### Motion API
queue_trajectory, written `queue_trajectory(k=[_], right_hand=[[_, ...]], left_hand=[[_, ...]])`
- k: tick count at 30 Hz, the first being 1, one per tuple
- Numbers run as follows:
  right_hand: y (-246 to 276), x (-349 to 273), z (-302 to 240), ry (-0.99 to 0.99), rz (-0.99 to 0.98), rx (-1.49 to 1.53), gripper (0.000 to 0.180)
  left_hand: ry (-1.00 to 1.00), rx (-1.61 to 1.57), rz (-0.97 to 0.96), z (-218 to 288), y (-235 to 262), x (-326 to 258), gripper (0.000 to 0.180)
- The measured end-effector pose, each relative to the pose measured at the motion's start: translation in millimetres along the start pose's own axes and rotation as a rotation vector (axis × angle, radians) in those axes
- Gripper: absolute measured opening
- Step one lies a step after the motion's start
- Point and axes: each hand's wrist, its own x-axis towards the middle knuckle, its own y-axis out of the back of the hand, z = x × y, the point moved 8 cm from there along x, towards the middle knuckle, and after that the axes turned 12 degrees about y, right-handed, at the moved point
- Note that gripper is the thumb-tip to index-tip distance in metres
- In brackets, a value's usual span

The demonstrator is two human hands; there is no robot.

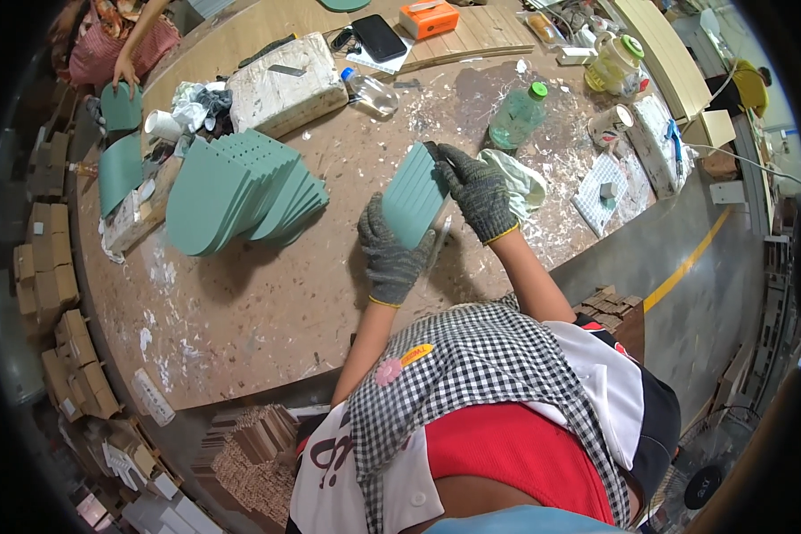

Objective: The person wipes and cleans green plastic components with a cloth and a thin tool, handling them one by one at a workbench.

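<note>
Above the middle of the table, my left hand [393, 254], in a grey knitted glove, grips the lower end of a green grooved panel [414, 198]. The panel is tilted, its ridged face up. My right hand [479, 189], gloved alike, is closed at the panel's upper right edge. Something small and dark shows at its fingertips, too hidden to name. To the left stand fanned stacks of green panels [227, 191] with rounded ends and rows of small holes. A crumpled white cloth [518, 185] lies beside my right hand.
Past my hands stand a green-capped bottle [518, 116], a clear bottle [371, 94] and a white-smeared block [287, 84]. A phone [378, 37] and an orange tissue pack [428, 18] lie at the back. Another person's hand [126, 73] touches a green panel [121, 109] at far left.
</note>
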Motion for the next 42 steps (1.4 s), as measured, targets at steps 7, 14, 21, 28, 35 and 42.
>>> queue_trajectory(k=[7,14,21,28,35,42], right_hand=[[4.5,0.8,-18.9,0.136,-0.066,0.089,0.037],[4.9,7.6,-20.6,0.174,-0.116,-0.170,0.039],[2.4,8.7,-6.5,0.249,-0.128,0.103,0.041],[25.7,29.9,-15.7,0.431,0.039,-0.349,0.034],[-20.0,-6.4,-29.0,0.515,-0.275,-0.230,0.046],[21.4,21.8,-13.5,0.262,-0.095,-0.086,0.041]], left_hand=[[-0.008,0.016,0.001,-1.0,-3.1,1.7,0.109],[0.023,-0.013,0.000,-0.3,-2.0,0.0,0.109],[-0.006,0.018,0.033,1.0,-0.9,0.6,0.111],[-0.019,0.011,0.018,-0.3,-3.0,0.3,0.112],[0.004,0.046,0.025,4.3,0.3,-0.1,0.112],[0.036,0.041,0.025,-0.2,2.2,1.5,0.108]])
